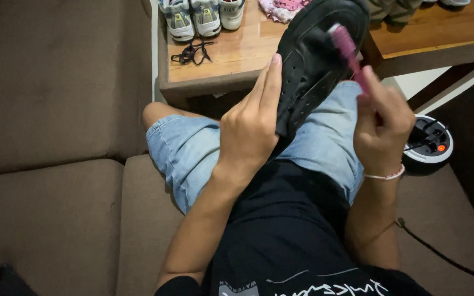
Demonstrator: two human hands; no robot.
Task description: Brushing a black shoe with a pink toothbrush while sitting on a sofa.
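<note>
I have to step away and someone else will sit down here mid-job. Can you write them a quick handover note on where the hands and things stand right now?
Left hand: grips the black shoe by its side, holding it over the lap, toe pointing away.
Right hand: holds a pink brush, bristle end resting on the shoe's upper.
Nearby: wooden table ahead with a pair of pale sneakers and loose black laces; a round white device sits by the right knee.
Done: the shoe appears unlaced; how much is brushed cannot be told.
Left: likely more brushing; lacing.
</note>
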